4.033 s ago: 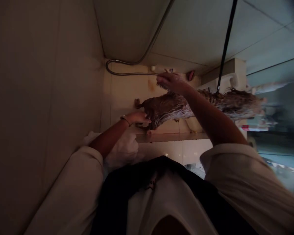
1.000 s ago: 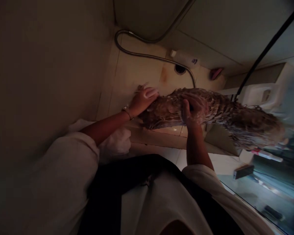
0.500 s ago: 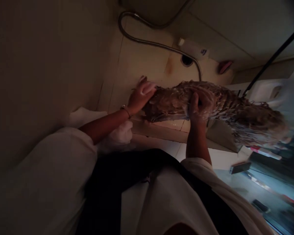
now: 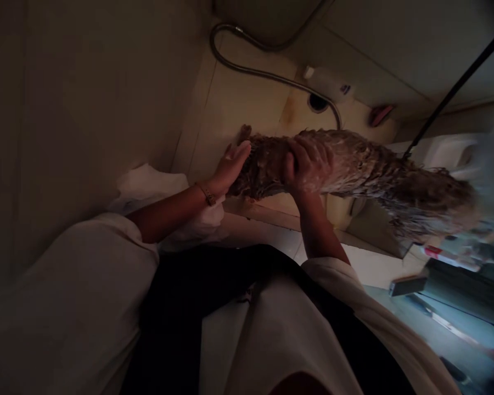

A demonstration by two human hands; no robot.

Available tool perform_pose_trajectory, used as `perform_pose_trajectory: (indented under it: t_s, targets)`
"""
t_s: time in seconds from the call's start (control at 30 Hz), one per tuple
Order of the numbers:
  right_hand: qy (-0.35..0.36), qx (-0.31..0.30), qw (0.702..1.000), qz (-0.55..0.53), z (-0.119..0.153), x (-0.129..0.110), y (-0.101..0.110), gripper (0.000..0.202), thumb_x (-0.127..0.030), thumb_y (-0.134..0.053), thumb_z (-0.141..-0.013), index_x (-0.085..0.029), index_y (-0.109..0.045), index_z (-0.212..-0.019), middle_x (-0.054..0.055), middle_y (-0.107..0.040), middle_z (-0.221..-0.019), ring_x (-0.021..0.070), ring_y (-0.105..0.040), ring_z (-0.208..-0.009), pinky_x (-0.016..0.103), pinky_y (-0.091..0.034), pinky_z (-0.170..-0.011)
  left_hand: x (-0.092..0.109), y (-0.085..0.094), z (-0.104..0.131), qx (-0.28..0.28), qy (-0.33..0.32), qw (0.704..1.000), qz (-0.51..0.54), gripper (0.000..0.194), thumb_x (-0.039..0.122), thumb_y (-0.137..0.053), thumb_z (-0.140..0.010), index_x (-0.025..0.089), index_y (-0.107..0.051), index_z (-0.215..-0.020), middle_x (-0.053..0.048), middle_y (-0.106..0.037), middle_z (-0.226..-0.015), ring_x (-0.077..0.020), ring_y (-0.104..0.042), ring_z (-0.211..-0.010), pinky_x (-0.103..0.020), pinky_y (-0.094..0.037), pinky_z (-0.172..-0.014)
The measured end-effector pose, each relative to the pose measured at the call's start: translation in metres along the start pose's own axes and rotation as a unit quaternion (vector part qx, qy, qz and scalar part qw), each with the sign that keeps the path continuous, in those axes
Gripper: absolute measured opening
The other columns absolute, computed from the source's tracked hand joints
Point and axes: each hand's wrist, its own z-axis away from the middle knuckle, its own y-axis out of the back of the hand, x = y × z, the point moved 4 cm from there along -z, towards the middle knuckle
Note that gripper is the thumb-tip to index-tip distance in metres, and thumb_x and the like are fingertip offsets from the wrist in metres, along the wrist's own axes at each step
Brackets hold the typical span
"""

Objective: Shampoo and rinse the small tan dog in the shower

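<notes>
A wet dog (image 4: pixel 366 164) with soaked, matted brown fur stretches from the middle of the view to the right, its rear toward the left and its head end, blurred, at the right. My right hand (image 4: pixel 310 164) lies across its back toward the rear, fingers spread over the fur, with pale suds on the skin. At the dog's rear is my left hand (image 4: pixel 231 169), its fingers straight and close along the fur; suds show on the fingertips. A black strap (image 4: pixel 456 90) runs from the upper right down to the dog's neck area. The dog's legs are mostly hidden.
A metal shower hose (image 4: pixel 267 75) loops over the tiled basin beyond the dog. Near it are a dark round drain hole (image 4: pixel 318 102), a pale bottle (image 4: pixel 327 82) and a pinkish object (image 4: pixel 381 116). White cloth or plastic (image 4: pixel 148 184) lies at left. Several items stand at lower right.
My right hand has slid left along the dog's back toward its rear. My left hand has shifted slightly left and down, with its fingers straighter. The view has shifted slightly.
</notes>
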Motion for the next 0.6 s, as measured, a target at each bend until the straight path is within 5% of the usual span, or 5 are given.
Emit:
perform_pose_trajectory:
  t_s: [0.1,0.23,0.37,0.47,0.6]
  targets:
    - [0.0,0.019,1.0,-0.006,-0.002,-0.016,-0.005,0.051,-0.048,-0.044,-0.12,-0.026,-0.086,-0.139,0.012,-0.081,-0.147,0.0334,-0.072,-0.142,0.064,-0.043,-0.137,0.019,-0.001,0.019,-0.006,0.003,1.0,0.025,0.046,0.037,-0.049,-0.126,0.018,-0.072,-0.162,-0.008,-0.062,-0.179,-0.024,-0.026,-0.186,-0.045,-0.016,-0.155]
    - [0.016,0.088,0.996,-0.005,-0.004,-0.007,-0.007,0.054,-0.047,-0.042,-0.12,-0.021,-0.089,-0.129,0.013,-0.085,-0.136,0.0312,-0.075,-0.135,0.063,-0.047,-0.132,0.043,-0.002,0.033,-0.042,-0.088,0.994,0.037,0.039,0.032,-0.053,-0.125,0.019,-0.081,-0.149,-0.006,-0.074,-0.165,-0.0215,-0.045,-0.178,-0.045,-0.016,-0.157]
    - [0.01,0.032,0.999,-0.015,-0.007,0.007,-0.008,0.048,-0.041,-0.044,-0.121,-0.019,-0.084,-0.138,0.015,-0.08,-0.148,0.0311,-0.07,-0.145,0.06,-0.044,-0.137,0.057,0.0,0.021,0.002,-0.216,0.976,0.025,0.038,0.038,-0.061,-0.123,0.021,-0.077,-0.153,-0.007,-0.072,-0.168,-0.0232,-0.044,-0.178,-0.046,-0.024,-0.155]
    - [-0.019,0.006,0.999,-0.038,-0.011,0.022,-0.003,0.047,-0.035,-0.041,-0.123,-0.016,-0.081,-0.138,0.02,-0.077,-0.149,0.0302,-0.069,-0.144,0.058,-0.042,-0.14,0.048,-0.003,-0.005,0.063,-0.199,0.977,-0.037,0.042,0.033,-0.072,-0.117,0.018,-0.072,-0.157,-0.011,-0.066,-0.173,-0.0264,-0.043,-0.178,-0.046,-0.032,-0.152]
    - [-0.118,0.059,0.991,-0.032,-0.014,0.05,0.009,0.042,-0.028,-0.046,-0.118,-0.013,-0.084,-0.131,0.023,-0.078,-0.146,0.0328,-0.069,-0.143,0.06,-0.046,-0.137,0.015,-0.013,-0.041,0.037,-0.141,0.983,-0.11,0.036,0.02,-0.068,-0.116,0.02,-0.073,-0.151,-0.009,-0.072,-0.165,-0.0218,-0.058,-0.166,-0.044,-0.039,-0.148]
